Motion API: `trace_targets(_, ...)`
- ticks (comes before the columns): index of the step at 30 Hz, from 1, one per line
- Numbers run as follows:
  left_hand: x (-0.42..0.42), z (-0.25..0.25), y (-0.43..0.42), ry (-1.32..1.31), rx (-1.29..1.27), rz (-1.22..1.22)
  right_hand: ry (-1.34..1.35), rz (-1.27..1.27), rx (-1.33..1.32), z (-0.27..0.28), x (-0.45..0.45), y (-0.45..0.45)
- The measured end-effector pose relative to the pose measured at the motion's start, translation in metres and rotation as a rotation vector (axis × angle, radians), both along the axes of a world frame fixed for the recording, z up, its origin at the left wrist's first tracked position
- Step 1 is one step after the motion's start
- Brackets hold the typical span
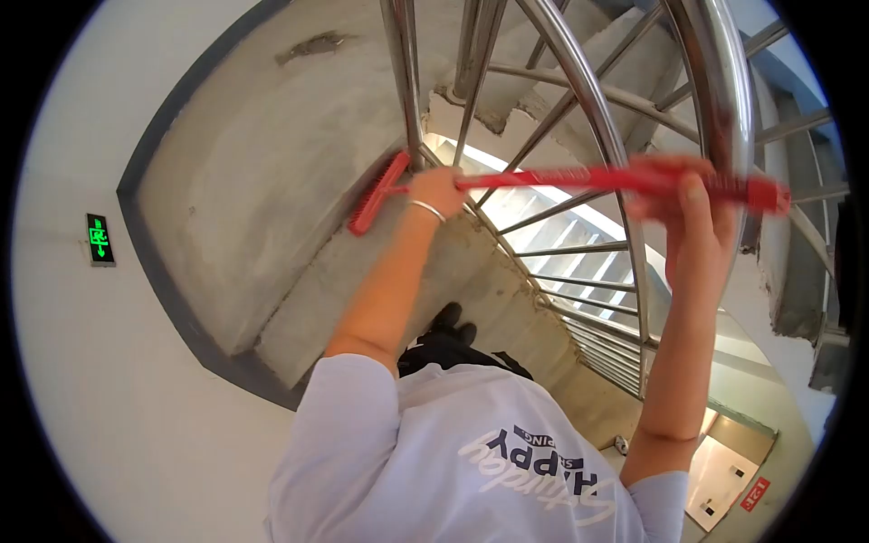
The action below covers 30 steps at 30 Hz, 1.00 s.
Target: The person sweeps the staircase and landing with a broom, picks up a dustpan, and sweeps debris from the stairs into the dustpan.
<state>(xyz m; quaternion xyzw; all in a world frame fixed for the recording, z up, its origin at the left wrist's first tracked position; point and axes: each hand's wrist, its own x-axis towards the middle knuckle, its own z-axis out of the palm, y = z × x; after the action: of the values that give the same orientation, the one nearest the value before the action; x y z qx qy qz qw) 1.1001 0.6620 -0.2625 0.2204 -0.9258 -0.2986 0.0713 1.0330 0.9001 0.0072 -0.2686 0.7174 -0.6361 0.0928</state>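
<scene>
A red broom (543,177) lies crosswise in front of me, gripped by both hands. My left hand (436,190), with a light bracelet at the wrist, is closed round the handle close to the broom head (378,194). The bristle head appears to rest at the edge of a concrete step, beside the foot of a metal railing post. Further up the handle, near its end, my right hand (683,204) is wrapped round it, slightly blurred. That end crosses in front of the curved steel handrail (738,100).
Steel railing bars (579,210) stand to the right, with lower stairs (579,244) showing through them. Concrete landing (262,136) with a dark patch extends ahead. A white wall with a green exit sign (100,240) is on the left. My shoes (453,324) stand on the concrete.
</scene>
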Motion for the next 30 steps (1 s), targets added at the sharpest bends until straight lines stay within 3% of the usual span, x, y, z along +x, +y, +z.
trace_targets(2, 0.007, 0.003, -0.031, 0.196, 0.027, 0.175, 0.124, 0.117, 0.041, 0.025, -0.002, -0.034)
trace_targets(4, 0.018, 0.026, -0.069, 0.306, 0.417, 0.348, 0.194, 0.163, 0.077, 0.041, -0.016, -0.046)
trace_targets(5, 0.026, 0.028, -0.095, 0.333, 0.256, 0.439, 0.608, 0.050, 0.146, 0.046, -0.022, -0.050)
trace_targets(6, 0.032, 0.029, -0.118, 0.474, 0.389, 0.496, 1.019, -0.064, 0.207, 0.049, -0.024, -0.053)
trace_targets(7, 0.037, 0.030, -0.137, 0.612, 0.522, 0.553, 1.021, -0.061, 0.205, 0.048, -0.024, -0.050)
trace_targets(10, 0.048, 0.057, -0.174, 0.676, 0.585, 0.559, 0.903, -0.075, 0.153, 0.030, -0.012, -0.029)
trace_targets(13, 0.040, 0.062, -0.202, 0.598, 0.542, 0.573, 0.587, 0.106, 0.288, -0.014, 0.038, -0.002)
trace_targets(17, 0.006, 0.056, -0.221, 0.565, 0.558, 0.531, 0.144, 0.445, 0.619, -0.099, 0.079, 0.039)
trace_targets(20, -0.026, 0.031, -0.234, 0.409, 0.521, 0.489, -0.107, 0.475, 0.863, -0.143, 0.095, 0.077)
trace_targets(24, -0.064, 0.000, -0.243, 0.333, 0.288, 0.457, -0.219, 0.396, 1.059, -0.175, 0.110, 0.116)
trace_targets(26, -0.076, 0.005, -0.242, 0.228, 0.021, 0.565, -0.248, 0.384, 1.065, -0.184, 0.121, 0.131)
trace_targets(30, -0.075, 0.005, -0.234, 0.221, -0.061, 0.547, -0.276, 0.341, 1.014, -0.198, 0.125, 0.154)
